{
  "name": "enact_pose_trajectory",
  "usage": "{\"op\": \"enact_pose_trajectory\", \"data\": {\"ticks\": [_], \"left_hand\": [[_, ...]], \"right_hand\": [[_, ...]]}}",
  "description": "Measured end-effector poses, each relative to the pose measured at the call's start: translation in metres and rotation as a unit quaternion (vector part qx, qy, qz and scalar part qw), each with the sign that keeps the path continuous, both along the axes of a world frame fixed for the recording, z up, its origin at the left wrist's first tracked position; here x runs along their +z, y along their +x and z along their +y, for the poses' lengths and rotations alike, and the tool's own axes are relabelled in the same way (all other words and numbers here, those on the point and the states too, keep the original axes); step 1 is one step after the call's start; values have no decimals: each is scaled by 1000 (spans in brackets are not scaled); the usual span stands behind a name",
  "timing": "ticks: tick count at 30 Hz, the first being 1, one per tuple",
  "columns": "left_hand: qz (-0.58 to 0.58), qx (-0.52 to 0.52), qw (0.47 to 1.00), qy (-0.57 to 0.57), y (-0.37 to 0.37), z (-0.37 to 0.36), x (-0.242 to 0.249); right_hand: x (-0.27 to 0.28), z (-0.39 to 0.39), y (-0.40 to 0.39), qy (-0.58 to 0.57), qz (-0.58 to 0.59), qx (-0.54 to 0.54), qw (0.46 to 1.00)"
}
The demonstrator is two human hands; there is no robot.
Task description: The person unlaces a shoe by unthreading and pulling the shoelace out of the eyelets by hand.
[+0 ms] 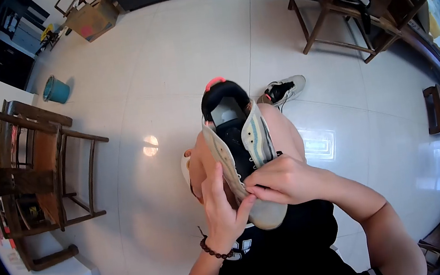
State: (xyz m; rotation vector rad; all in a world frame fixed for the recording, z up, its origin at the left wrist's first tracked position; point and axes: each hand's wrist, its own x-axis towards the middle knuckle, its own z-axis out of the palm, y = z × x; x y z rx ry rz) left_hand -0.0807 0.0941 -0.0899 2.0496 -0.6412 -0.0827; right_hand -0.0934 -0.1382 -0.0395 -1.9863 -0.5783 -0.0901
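Note:
A sneaker (256,138) in grey-white with pale blue stripes, a black tongue and a pink heel tab rests on the lap, toe toward me. Its collar gapes wide, and the upper eyelets carry no lace. My left hand (221,214) grips the shoe's left side, thumb over the front and fingers along the edge. Pinched at the lowest eyelets, my right hand (285,179) has its fingertips closed; what lies between them is hidden. Beyond the knee, the matching sneaker (292,88) lies on the floor.
Pale glossy tiles surround the legs. At left stands a wooden armchair (43,175), with a teal bucket (56,90) farther back. A cardboard box (93,20) sits at the back left. Another wooden chair (332,2) holds a white, black and red item at back right.

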Motion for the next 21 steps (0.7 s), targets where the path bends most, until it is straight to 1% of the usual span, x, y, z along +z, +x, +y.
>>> {"op": "enact_pose_trajectory", "data": {"ticks": [2,3,4,6,7,8,10,12,15,16,17,18,19,20,21], "left_hand": [[-45,6,998,-44,6,1,-3],[-83,24,995,-48,7,0,1],[-77,26,996,-48,8,1,4],[-151,27,986,-68,8,3,10],[-176,40,980,-78,8,-2,22],[-173,41,981,-79,7,-1,25],[-209,-9,977,-40,6,0,32],[-199,1,979,-43,5,-6,41],[-198,-13,979,-46,5,-9,50],[-168,-9,984,-64,3,-8,53],[-138,-6,987,-82,0,-8,57],[-138,-8,987,-83,-2,-8,64],[-40,-10,994,-101,-5,-9,71],[58,-11,991,-118,-6,-9,75],[58,-11,991,-118,-6,-10,74]], "right_hand": [[-2,3,3,-1,0,4,1000],[-1,4,4,-5,-5,4,1000],[1,3,4,-5,0,5,1000],[9,-2,3,61,25,-55,996],[12,-4,0,82,73,-70,992],[13,-4,-2,80,76,-70,991],[14,-3,-8,128,119,-98,980],[17,-4,-14,126,118,-107,979],[24,-5,-22,155,118,-97,976],[23,-3,-24,155,118,-98,976],[22,-1,-27,145,74,-102,981],[20,-1,-28,135,29,-107,985],[19,-2,-26,123,-14,-92,988],[20,-1,-27,123,-14,-93,988],[21,1,-28,126,-24,-100,987]]}}
